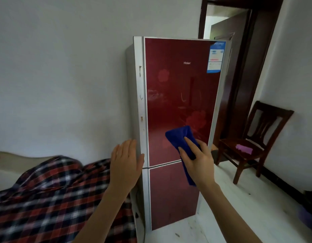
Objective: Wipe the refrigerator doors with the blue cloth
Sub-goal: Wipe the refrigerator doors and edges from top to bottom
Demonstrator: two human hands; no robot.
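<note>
Both forearms are bare, with no sleeves, rings or watch on the left hand [125,163] or right hand [198,165].

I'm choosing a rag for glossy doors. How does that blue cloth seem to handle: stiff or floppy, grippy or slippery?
The blue cloth looks soft and floppy: it bunches under the right hand and a loose tail hangs below the palm. It is probably light, since a few fingers pin it to the upper door. On that glossy panel it likely slides easily.
</note>
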